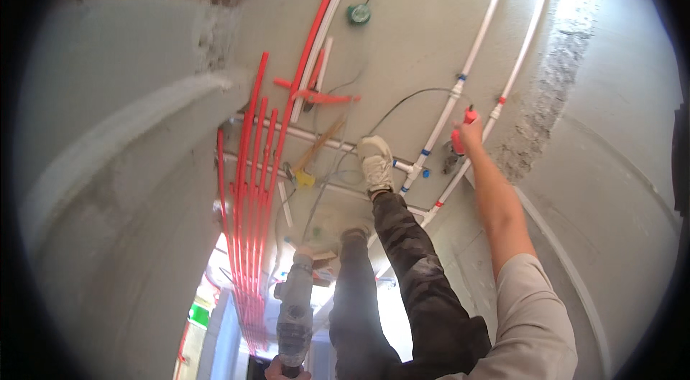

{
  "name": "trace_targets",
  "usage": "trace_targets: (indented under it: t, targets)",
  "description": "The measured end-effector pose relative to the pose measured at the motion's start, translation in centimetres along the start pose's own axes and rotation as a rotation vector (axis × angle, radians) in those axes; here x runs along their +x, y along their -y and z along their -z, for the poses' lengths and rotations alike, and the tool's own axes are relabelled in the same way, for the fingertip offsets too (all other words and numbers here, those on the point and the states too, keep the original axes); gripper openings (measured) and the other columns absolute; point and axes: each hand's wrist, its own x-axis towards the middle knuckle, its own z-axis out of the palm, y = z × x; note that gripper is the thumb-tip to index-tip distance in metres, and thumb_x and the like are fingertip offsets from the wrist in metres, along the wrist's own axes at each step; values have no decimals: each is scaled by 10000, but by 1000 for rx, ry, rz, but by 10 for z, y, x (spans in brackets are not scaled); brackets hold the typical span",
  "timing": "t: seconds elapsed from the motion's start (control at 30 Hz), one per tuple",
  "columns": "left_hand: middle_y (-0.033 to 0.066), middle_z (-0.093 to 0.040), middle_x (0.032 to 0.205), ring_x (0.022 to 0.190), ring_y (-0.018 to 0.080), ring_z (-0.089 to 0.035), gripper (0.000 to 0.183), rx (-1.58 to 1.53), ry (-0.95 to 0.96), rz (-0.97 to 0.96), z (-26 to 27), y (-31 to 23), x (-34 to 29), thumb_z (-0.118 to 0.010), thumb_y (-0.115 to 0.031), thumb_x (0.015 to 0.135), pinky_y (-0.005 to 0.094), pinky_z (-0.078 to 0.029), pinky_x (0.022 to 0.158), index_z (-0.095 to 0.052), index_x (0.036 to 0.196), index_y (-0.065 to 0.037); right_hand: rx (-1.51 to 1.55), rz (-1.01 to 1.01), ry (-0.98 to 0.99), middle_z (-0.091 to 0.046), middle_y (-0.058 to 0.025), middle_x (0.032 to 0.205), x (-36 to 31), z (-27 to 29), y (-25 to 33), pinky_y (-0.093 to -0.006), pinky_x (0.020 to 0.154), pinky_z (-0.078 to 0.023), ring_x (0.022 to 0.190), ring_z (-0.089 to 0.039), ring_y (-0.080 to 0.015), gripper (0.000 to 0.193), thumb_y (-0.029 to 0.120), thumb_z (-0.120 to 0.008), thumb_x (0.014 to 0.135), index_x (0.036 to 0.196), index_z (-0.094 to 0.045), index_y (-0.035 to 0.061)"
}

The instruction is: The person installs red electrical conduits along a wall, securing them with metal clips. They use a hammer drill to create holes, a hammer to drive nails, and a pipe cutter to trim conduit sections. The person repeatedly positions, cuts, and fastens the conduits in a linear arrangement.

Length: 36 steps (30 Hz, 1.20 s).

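At the lower edge, my left hand is closed around the end of a long grey power tool, which looks like a rotary hammer. The far end of that tool is blurred near some brownish scraps by my foot. My right hand reaches out to the right, wrapped around a red and dark corded power tool whose exact kind is partly hidden. This second tool is beside the white pipes on the floor. A thin black cord curves left from near it.
Red conduits run in a bundle on the left. A hammer-like tool with a wooden handle and yellow part lies across the pipes. My shoe is beside a pipe joint. A green roll lies farther off; a concrete wall rises right.
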Motion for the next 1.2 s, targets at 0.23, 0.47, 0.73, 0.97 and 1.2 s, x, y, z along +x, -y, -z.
trace_targets:
  t: [0.23,0.47,0.73,0.97,1.2]
  targets:
    - [-14,-671,867,783,122,-608,365,-444,-34,296,-52,85,-49,-805,18,688,310,-512,706,-723,1036,-52,-35,294,161,-710,-159,836,-22,-14,24,-458,797,-525,821,-670,-343,219,115,-805,762,920,-690,17]
    - [32,-711,864,768,145,-641,336,-679,-4,120,-104,200,-100,-840,-23,697,327,-525,663,-725,1013,-35,-457,693,283,-736,-244,942,-193,60,171,-538,833,-537,943,-688,-473,201,114,-709,777,958,-713,25]
    - [133,-732,800,703,262,-702,335,-642,-7,94,-133,252,-162,-842,-249,776,393,-541,656,-724,935,21,-938,1251,359,-728,-194,851,-464,229,291,-502,920,-516,905,-719,-386,143,106,-669,789,919,-696,51]
    - [71,-604,720,562,211,-593,74,-1494,-108,451,-174,314,-238,-698,-31,763,377,-485,517,-669,828,-12,-897,1704,395,-704,-134,862,-666,369,386,-478,895,-501,935,-689,-350,146,128,-737,778,893,-683,55]
    - [92,-549,641,494,256,-555,126,-2030,-458,656,-196,280,-323,-694,5,762,400,-505,509,-580,725,-37,-647,2195,544,-606,-104,773,-819,420,449,-467,724,-474,774,-622,-354,225,60,-780,686,808,-591,71]
